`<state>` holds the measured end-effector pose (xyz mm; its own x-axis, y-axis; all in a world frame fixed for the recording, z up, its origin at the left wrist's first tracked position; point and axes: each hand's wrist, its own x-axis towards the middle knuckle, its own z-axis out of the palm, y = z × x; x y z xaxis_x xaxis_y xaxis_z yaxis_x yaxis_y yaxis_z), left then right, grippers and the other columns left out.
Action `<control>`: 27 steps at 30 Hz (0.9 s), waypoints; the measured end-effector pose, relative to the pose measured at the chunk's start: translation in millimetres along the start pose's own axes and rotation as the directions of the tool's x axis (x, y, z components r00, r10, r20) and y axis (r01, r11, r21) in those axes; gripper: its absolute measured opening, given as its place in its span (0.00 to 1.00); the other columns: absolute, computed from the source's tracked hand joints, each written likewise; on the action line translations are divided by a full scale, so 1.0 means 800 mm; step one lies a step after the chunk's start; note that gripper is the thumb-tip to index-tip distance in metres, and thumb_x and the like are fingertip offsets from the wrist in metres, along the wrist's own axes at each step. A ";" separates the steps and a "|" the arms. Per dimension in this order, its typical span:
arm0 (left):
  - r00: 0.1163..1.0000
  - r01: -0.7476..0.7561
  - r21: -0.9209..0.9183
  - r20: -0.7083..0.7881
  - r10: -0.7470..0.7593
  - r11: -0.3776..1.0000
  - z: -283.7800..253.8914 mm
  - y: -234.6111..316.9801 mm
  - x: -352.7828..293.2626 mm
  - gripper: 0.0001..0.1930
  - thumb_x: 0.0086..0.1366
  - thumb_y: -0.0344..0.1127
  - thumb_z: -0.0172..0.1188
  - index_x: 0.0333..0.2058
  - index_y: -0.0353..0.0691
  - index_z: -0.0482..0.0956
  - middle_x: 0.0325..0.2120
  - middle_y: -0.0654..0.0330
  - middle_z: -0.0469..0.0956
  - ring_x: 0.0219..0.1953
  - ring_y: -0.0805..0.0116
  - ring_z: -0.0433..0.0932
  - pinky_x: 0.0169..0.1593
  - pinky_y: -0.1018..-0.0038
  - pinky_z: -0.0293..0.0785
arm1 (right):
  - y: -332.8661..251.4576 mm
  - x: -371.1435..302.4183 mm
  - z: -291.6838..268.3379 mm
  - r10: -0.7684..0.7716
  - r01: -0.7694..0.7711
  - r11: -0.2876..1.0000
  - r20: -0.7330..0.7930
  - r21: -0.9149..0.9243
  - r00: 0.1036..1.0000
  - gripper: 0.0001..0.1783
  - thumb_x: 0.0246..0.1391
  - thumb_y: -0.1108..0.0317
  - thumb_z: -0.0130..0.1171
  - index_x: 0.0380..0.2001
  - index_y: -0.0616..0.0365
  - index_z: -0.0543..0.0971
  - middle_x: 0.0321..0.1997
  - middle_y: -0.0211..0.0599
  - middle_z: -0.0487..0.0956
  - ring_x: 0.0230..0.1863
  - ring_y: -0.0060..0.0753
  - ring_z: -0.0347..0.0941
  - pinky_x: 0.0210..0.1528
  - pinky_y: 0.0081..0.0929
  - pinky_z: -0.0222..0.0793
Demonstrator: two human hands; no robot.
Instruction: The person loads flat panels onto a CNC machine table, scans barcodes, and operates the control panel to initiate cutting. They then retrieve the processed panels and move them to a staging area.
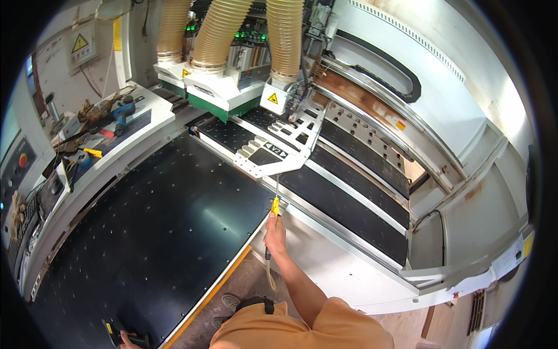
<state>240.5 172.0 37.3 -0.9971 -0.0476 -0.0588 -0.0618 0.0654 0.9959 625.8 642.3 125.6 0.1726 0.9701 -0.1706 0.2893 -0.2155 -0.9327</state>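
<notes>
My right hand point(275, 235) is closed around the handle of a yellow and black air blow gun point(275, 206). Its thin metal nozzle reaches up to the front edge of a white metal bracket plate point(278, 167), and a pale hose point(271, 276) hangs below the hand. At the lower left, my left hand point(128, 342) grips a black handheld scanner-like device point(141, 338) over the black table; the picture's lower edge cuts off most of this hand. The black tabletop point(174, 203) is dotted with small holes and bordered by an orange and white edge strip.
Ribbed dust hoses point(218, 35) run down to white machine heads with a green skirt point(224, 107). Black bed strips and rails point(349, 203) lie to the right. Tools, including a blue power drill point(122, 113), clutter a side bench; a control panel point(20, 163) stands far left.
</notes>
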 end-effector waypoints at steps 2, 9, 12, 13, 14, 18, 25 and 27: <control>1.000 -0.023 0.012 -0.005 0.023 1.000 0.002 0.007 -0.005 0.19 0.62 0.39 0.69 0.37 0.23 0.83 0.30 0.52 0.82 0.27 0.65 0.77 0.31 0.68 0.76 | 0.006 -0.001 -0.003 0.027 -0.026 1.000 -0.021 0.009 0.999 0.30 0.71 0.42 0.40 0.45 0.63 0.70 0.27 0.49 0.77 0.23 0.44 0.77 0.28 0.42 0.73; 0.996 -0.072 -0.073 0.055 0.076 0.995 0.015 0.032 -0.018 0.19 0.62 0.34 0.69 0.47 0.25 0.80 0.39 0.51 0.82 0.33 0.64 0.77 0.37 0.70 0.78 | 0.067 0.012 -0.054 0.176 -0.066 0.943 -0.321 0.326 0.930 0.32 0.70 0.38 0.41 0.43 0.62 0.70 0.23 0.41 0.73 0.16 0.36 0.72 0.20 0.36 0.71; 0.985 -0.159 -0.126 0.048 0.166 0.979 0.018 0.033 -0.018 0.21 0.62 0.33 0.69 0.50 0.26 0.78 0.40 0.50 0.81 0.34 0.64 0.77 0.37 0.70 0.78 | 0.081 0.016 -0.097 0.354 0.022 0.837 -0.572 0.547 0.740 0.32 0.69 0.38 0.43 0.42 0.62 0.69 0.23 0.38 0.71 0.14 0.34 0.69 0.17 0.31 0.68; 0.988 -0.130 -0.109 0.073 0.139 0.985 0.018 0.035 -0.018 0.23 0.62 0.34 0.69 0.52 0.27 0.77 0.42 0.50 0.81 0.34 0.64 0.77 0.37 0.70 0.78 | 0.082 0.018 -0.111 0.372 0.058 0.824 -0.615 0.564 0.695 0.32 0.69 0.38 0.43 0.42 0.62 0.69 0.23 0.37 0.70 0.14 0.33 0.68 0.16 0.30 0.67; 0.989 -0.118 -0.094 0.076 0.126 0.989 0.018 0.036 -0.019 0.22 0.62 0.33 0.69 0.52 0.27 0.77 0.43 0.50 0.81 0.34 0.64 0.77 0.37 0.70 0.78 | 0.083 0.022 -0.124 0.406 0.080 0.805 -0.645 0.587 0.647 0.32 0.69 0.38 0.43 0.42 0.62 0.68 0.23 0.37 0.69 0.14 0.33 0.68 0.15 0.29 0.67; 0.992 -0.087 -0.072 0.080 0.093 0.994 0.021 0.035 -0.020 0.22 0.63 0.33 0.68 0.52 0.27 0.77 0.43 0.49 0.81 0.35 0.64 0.77 0.36 0.69 0.78 | 0.076 0.046 -0.139 0.397 0.164 0.771 -0.666 0.615 0.632 0.31 0.69 0.38 0.43 0.40 0.60 0.68 0.24 0.34 0.68 0.14 0.30 0.67 0.14 0.26 0.65; 0.981 -0.190 -0.101 0.020 0.193 0.976 0.010 -0.015 0.013 0.18 0.62 0.36 0.69 0.36 0.20 0.83 0.30 0.52 0.82 0.28 0.66 0.77 0.31 0.68 0.75 | 0.029 0.060 -0.049 -0.087 0.088 0.989 -0.015 0.120 0.996 0.31 0.71 0.39 0.38 0.35 0.60 0.69 0.23 0.35 0.71 0.13 0.29 0.68 0.15 0.30 0.66; 0.984 -0.176 -0.076 0.023 0.179 0.981 0.006 -0.026 0.018 0.18 0.62 0.36 0.69 0.37 0.20 0.82 0.30 0.52 0.82 0.28 0.66 0.76 0.31 0.69 0.75 | 0.004 0.065 -0.029 -0.105 0.104 0.994 0.027 0.023 0.994 0.31 0.70 0.39 0.39 0.35 0.61 0.69 0.23 0.37 0.72 0.14 0.31 0.70 0.16 0.31 0.68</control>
<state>227.0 174.9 15.0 -0.9929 -0.0119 0.1184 0.1185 -0.0031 0.9930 657.8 689.5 120.9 0.1154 0.9901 -0.0803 0.2836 -0.1103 -0.9526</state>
